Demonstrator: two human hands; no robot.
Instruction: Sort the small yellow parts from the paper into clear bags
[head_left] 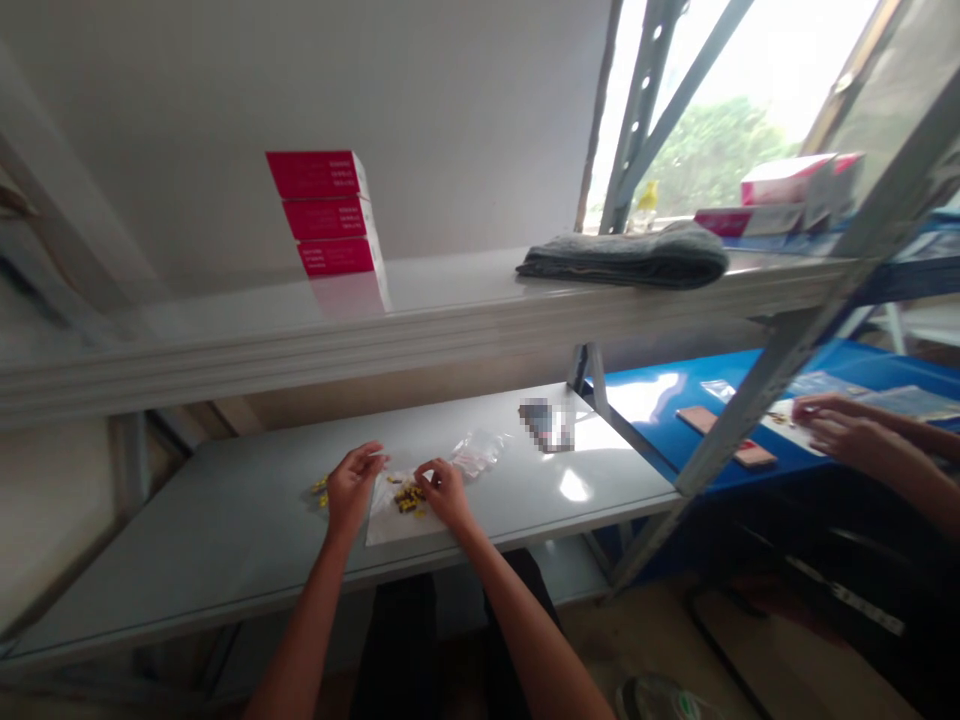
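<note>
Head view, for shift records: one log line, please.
left hand: by white sheet; right hand: at yellow-black pieces, grip unclear; clear bags: on table

From this position, no text is legible. Blurred white print [343, 172] appears on three stacked red boxes [319, 220], upper left of the frame; a white marking [847, 596], lower right, is unreadable.

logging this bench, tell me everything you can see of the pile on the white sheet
The pile is a loose heap of small yellow and dark pieces, too small and blurred to tell their exact shape or material. It lies on the white sheet, with a few pieces scattered at its edges. The left hand is apart from it; the right hand is at its right side, contact unclear.
</note>
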